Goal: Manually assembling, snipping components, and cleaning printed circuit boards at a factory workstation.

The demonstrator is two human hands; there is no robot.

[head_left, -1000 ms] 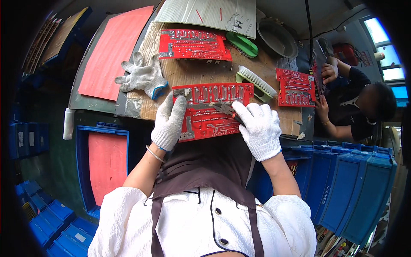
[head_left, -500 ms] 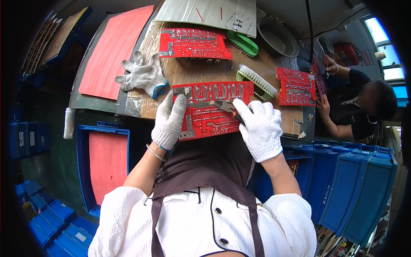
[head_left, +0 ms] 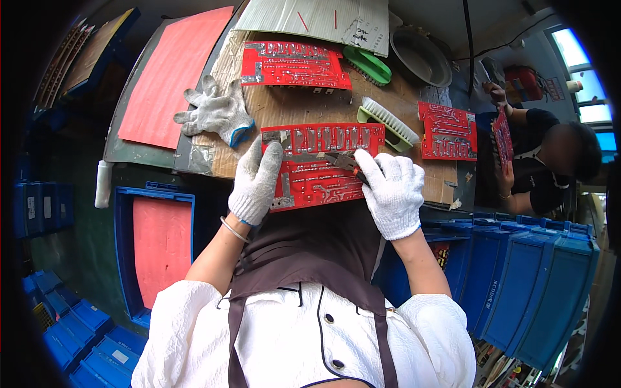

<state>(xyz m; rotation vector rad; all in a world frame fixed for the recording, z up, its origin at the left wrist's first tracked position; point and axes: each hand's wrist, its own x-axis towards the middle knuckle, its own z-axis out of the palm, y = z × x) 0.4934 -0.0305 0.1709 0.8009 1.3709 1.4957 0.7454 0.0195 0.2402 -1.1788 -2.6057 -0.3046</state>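
Note:
A red circuit board (head_left: 310, 184) with soldered joints lies tilted at the table's front edge. My left hand (head_left: 255, 180), in a white knit glove, grips its left side, fingers along the edge. In my gloved right hand (head_left: 396, 191) is a pair of cutting pliers (head_left: 346, 163) with dark handles marked in orange. The pliers' jaws rest over the middle of the board, just below a row of large solder patches. Whether the jaws touch a lead is too small to tell.
More red boards (head_left: 294, 64) (head_left: 447, 131) lie behind and to the right. A loose glove (head_left: 215, 111), a white-bristled brush (head_left: 390, 123), a green brush (head_left: 367, 64) and a metal bowl (head_left: 420, 57) are around. Blue crates (head_left: 524, 284) flank me. At right, a co-worker holds a board (head_left: 502, 141).
My right hand and the pliers have shifted slightly over the board. My left hand stays put. The co-worker's board has swung outward to the right.

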